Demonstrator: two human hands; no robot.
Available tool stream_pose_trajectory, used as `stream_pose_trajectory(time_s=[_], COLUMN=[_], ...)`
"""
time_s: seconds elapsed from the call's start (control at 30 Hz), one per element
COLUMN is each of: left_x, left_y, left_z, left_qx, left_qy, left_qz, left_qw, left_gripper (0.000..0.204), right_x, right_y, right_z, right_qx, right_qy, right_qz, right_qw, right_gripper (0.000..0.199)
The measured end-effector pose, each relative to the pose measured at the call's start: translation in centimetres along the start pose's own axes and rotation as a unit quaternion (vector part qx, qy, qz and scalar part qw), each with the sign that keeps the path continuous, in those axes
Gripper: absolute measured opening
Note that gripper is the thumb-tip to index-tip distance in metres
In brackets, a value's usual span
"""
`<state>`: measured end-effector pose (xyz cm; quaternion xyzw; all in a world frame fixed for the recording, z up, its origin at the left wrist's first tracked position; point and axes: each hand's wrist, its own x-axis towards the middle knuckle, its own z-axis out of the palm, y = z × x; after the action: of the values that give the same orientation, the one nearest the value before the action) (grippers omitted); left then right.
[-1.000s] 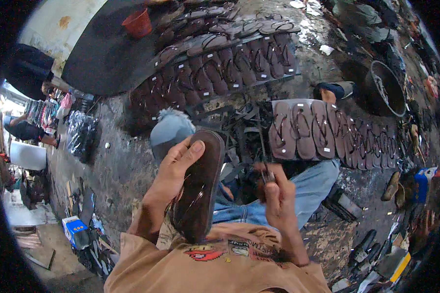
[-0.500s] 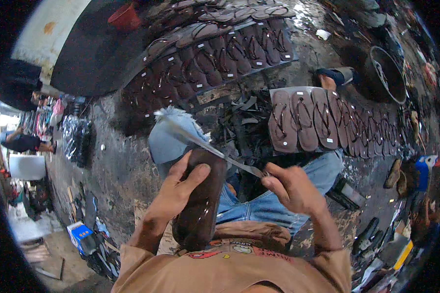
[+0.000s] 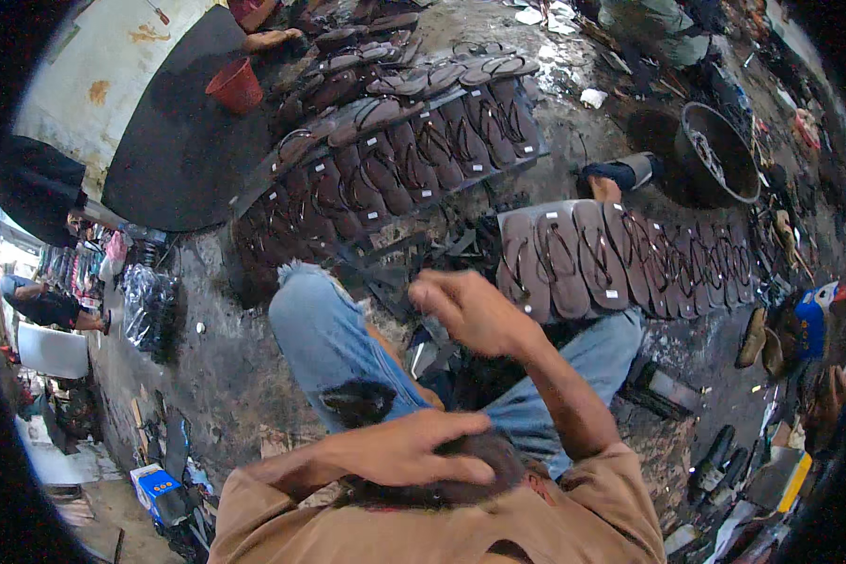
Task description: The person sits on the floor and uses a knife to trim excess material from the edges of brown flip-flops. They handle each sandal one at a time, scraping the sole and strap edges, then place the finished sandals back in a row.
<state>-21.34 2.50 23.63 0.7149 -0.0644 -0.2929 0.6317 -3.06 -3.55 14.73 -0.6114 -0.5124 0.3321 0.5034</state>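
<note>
My left hand lies across a dark brown sandal sole, gripping it close against my shirt. The sole lies sideways, and the hand hides part of it. My right hand is raised above the gap between my knees, apart from the sole. Its fingers are curled closed and blurred, so whatever they hold cannot be made out. Just below that hand, a pale, thin sliver shows among dark scraps; its kind is unclear.
Ahead, rows of brown thong sandals lie side by side, with another row at the right. A red bucket stands far left, a dark tub far right. Another person's hand shows at the top. A blue-and-white box sits lower left.
The sole has turned from upright to sideways and come nearer my body with my left hand. My right hand has moved left and up; the long metal blade it held across the sole no longer shows clearly.
</note>
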Motion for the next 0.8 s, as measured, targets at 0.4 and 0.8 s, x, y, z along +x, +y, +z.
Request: stream_pose_trajectory(time_s=[0.4, 0.8], left_x=[3.8, 4.5], left_y=[-1.5, -2.9], left_z=[-3.5, -1.0], left_qx=[-0.557, -0.546], left_qy=[0.492, 0.507], left_qz=[0.212, 0.171], left_qw=[0.635, 0.645], left_gripper=[0.030, 0.028], right_x=[-15.9, -22.5], right_y=[0.5, -0.9], right_z=[1.8, 6.4], right_qx=[0.052, -0.065], right_qy=[0.330, 0.203], right_qz=[0.089, 0.234], right_qw=[0.938, 0.948], right_gripper=[0.039, 0.025])
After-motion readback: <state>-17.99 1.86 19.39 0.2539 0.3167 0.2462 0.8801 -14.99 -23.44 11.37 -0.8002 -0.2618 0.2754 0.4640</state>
